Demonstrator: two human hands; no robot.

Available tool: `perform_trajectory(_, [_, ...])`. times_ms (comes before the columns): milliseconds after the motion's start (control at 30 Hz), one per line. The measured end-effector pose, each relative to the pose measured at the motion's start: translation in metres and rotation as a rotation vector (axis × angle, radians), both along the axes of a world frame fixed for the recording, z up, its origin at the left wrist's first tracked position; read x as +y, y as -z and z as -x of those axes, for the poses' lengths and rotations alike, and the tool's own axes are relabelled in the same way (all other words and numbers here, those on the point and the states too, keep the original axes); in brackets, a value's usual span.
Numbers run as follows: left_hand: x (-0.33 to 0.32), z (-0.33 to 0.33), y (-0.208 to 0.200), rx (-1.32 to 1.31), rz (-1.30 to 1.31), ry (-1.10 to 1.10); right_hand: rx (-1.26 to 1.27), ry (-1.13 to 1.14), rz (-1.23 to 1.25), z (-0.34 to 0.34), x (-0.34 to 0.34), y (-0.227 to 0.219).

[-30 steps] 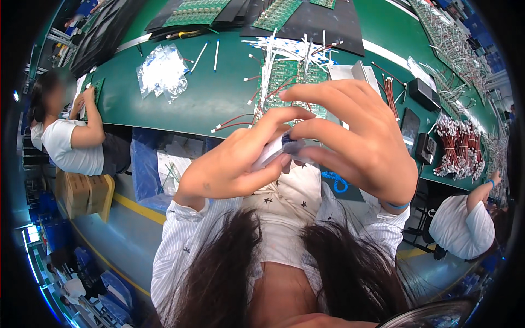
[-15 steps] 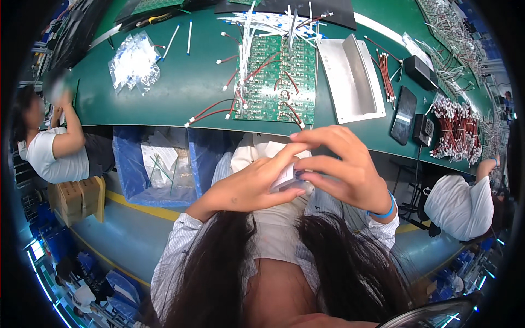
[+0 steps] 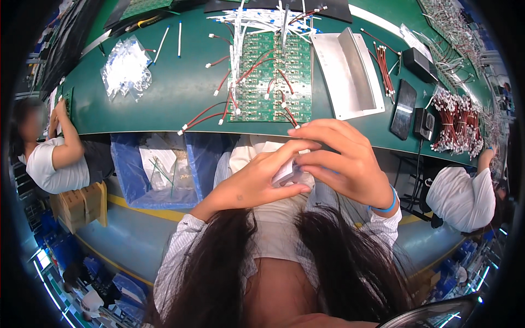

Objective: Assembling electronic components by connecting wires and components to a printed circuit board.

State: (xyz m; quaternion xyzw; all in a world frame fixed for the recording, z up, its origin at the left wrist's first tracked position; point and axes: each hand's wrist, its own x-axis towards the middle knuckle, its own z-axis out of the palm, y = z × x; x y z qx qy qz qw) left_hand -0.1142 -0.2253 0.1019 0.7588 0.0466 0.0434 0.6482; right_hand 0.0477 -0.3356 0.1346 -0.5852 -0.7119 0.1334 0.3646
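Observation:
Just off the table's front edge, my left hand [image 3: 256, 177] and my right hand [image 3: 343, 163] are together over my lap. Between them sits a small white packet [image 3: 285, 172], partly see-through like clear plastic. My left thumb and fingers close round its left side. The curled fingers of my right hand grip its other end, and they hide much of it. Just beyond my hands lies a green circuit board panel [image 3: 256, 104], with red-and-black wires ending in white connectors and white flat cables on it.
On the green table [image 3: 169, 104] lie a clear bag of white parts [image 3: 127, 68], a bent metal tray [image 3: 350, 82], a phone [image 3: 403, 109] and bundled red wires [image 3: 459, 123]. A blue-lined bin [image 3: 128, 180] stands below the edge. Co-workers sit left [image 3: 54, 158] and right [image 3: 459, 199].
My hands stay on the packet with only slight finger shifts. The view has moved a little. At the left, the co-worker's hands have come lower, onto a green board.

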Motion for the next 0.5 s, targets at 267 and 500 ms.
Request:
perform_trajectory(267, [0.0, -0.001, 0.002, 0.026, -0.037, -0.079, -0.103, 0.088, 0.01, 0.008, 0.002, 0.0])
perform_trajectory(500, [0.006, 0.002, -0.005, 0.038, -0.009, -0.006, -0.083, 0.079, -0.11, 0.006, -0.003, -0.008])
